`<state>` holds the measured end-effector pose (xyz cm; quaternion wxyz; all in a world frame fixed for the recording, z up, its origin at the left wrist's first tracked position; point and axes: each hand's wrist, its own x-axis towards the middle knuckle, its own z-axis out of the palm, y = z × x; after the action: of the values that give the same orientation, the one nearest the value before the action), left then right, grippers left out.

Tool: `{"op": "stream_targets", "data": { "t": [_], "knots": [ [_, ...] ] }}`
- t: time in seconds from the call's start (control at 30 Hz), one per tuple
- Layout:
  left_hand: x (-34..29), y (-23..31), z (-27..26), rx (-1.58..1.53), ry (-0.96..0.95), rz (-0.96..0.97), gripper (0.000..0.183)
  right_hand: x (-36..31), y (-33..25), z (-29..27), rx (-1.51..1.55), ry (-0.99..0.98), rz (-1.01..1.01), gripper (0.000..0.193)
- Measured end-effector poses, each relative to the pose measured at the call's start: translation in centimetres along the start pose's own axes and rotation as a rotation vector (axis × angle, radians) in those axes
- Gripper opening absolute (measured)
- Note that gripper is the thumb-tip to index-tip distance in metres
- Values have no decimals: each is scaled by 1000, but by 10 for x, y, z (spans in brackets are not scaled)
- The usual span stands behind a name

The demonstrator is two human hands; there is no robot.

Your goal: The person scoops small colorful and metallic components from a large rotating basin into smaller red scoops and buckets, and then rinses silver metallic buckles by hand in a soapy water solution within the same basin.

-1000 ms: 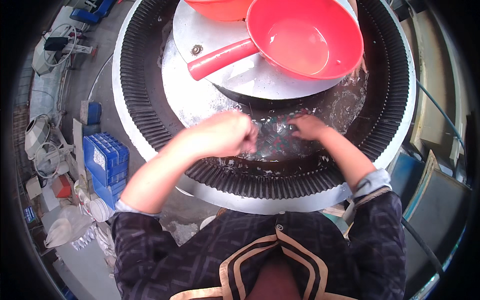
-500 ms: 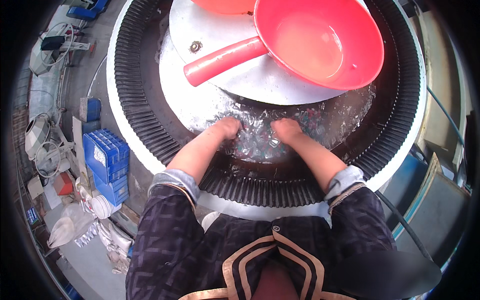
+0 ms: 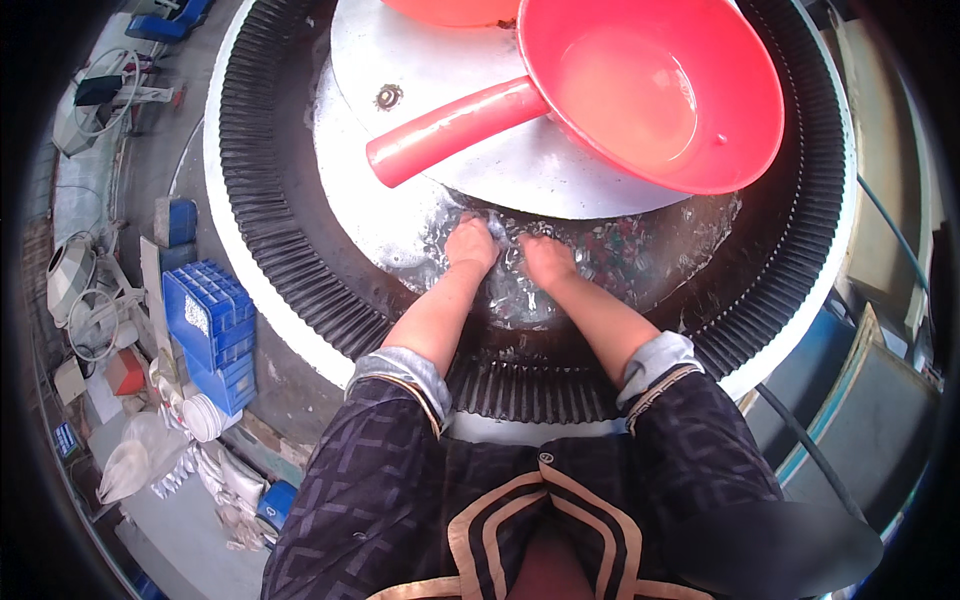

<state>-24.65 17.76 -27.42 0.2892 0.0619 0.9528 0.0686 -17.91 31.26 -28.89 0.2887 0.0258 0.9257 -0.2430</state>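
Observation:
My left hand (image 3: 471, 244) and my right hand (image 3: 547, 261) are close together in shallow, rippling water. Both look curled, with fingertips partly lost in splash and glare, so whatever they grip is not clear. Around them lie many small pieces (image 3: 605, 250), dark, red, green and clear, on the floor of a large round basin (image 3: 285, 295) with a ribbed black inner wall. Just beyond my hands, a round pale metal plate (image 3: 460, 175) sits raised in the middle. On it rests a big red plastic dipper (image 3: 450, 130) holding some liquid, its handle toward the left.
Another red vessel (image 3: 455, 10) is cut off by the top edge. The basin's white rim (image 3: 232, 255) curves close to my body. Blue crates (image 3: 210, 310) and a white bucket (image 3: 203, 416) stand at left. Boards (image 3: 860, 400) and a dark hose (image 3: 810, 450) are at right.
My left hand has moved right and slightly farther away, and my right hand has shifted left. The gap between them is narrower. The dipper's position in the picture has shifted slightly.

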Motion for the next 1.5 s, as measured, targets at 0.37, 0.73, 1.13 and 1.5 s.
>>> {"op": "stream_targets", "data": {
  "t": [0.37, 0.73, 1.13, 1.5],
  "knots": [
    [10, -33, -26, 61, -177, 129, 43, -18, 67, -27, 174, -117, -106, 29],
    [-19, 21, -40, -181, -501, 656, 18, -36, 35, -19, -187, -200, -242, 23],
    [12, 18, -31, -1077, -790, 304, 10, -52, 148, -111, 401, -242, 323, 26],
    [-41, 100, 31, -256, 76, 155, 47, -44, 128, -40, -256, 151, -92, 26]
  ]
}}
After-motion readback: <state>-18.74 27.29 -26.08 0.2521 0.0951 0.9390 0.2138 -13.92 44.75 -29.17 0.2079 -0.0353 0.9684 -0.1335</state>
